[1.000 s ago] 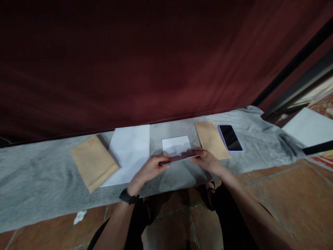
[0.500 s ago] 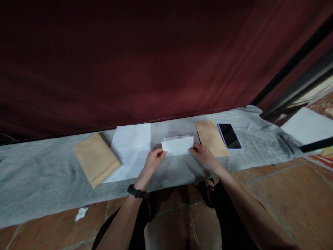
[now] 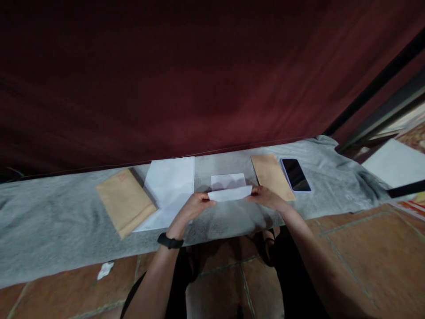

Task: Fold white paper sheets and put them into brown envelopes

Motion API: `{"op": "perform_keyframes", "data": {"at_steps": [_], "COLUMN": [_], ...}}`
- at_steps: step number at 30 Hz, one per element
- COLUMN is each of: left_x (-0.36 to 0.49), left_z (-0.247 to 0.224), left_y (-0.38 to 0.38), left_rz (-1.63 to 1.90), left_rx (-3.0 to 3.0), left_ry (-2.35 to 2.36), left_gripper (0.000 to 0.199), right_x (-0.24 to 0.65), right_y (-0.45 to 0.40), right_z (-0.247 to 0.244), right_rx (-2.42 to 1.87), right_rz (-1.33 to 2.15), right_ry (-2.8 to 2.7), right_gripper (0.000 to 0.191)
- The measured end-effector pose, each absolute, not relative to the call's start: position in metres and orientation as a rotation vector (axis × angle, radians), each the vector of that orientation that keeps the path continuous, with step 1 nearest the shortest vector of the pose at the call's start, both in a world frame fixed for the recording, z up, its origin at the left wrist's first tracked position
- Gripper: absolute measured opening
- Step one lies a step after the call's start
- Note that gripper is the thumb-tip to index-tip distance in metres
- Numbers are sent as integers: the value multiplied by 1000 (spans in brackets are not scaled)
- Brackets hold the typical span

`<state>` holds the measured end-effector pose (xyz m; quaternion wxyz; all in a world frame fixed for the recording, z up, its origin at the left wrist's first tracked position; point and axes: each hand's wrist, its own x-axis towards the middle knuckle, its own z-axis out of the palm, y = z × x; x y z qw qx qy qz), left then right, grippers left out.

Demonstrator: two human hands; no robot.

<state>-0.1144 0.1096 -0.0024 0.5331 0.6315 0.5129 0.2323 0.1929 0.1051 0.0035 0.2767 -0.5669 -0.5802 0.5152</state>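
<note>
A folded white sheet of paper is stretched between my two hands, with a narrow strip of it facing me. My left hand pinches its left end, and my right hand pinches the right end. Just behind it, another piece of white paper lies on the grey cloth. To the left is a stack of white paper, partly under a brown envelope bundle. Beside my right hand rests a brown envelope.
A phone in a light purple case lies right of the envelope. A dark red curtain hangs behind the cloth. A crumpled white scrap is on the tiled floor. A white board and a dark bar stand at right.
The paper in my hands has come toward me and tilted, showing a narrower strip. More of the white paper behind it is visible. Both hands still grip the ends.
</note>
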Motion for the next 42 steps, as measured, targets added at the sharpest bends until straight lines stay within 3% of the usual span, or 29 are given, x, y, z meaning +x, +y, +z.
{"op": "perform_keyframes", "data": {"at_steps": [3, 9, 11, 15, 23, 30, 42], "left_x": [-121, -126, -124, -113, -83, -69, -51], "left_z": [1, 9, 8, 3, 2, 8, 9], "left_y": [109, 104, 103, 105, 108, 110, 120], "left_rz": [486, 381, 415, 520, 402, 119, 95], "left_rx": [1543, 1676, 1691, 1681, 1820, 1891, 1911], "left_ry": [1129, 1083, 1103, 1273, 1781, 2066, 2257], "left_gripper": [37, 28, 31, 40, 32, 31, 36], "right_x": [200, 201, 197, 184, 157, 145, 132], "right_y": [104, 97, 95, 98, 106, 106, 121], "right_z": [12, 16, 11, -2, 0, 3, -8], "right_rx": [-1330, -1298, -1370, -1634, -2038, -2188, -2255], "right_rz": [1541, 1450, 1364, 1088, 594, 433, 183], "right_ry": [-1819, -1928, -1921, -1854, -2130, -2123, -2016], "right_gripper": [21, 25, 18, 25, 27, 31, 32]}}
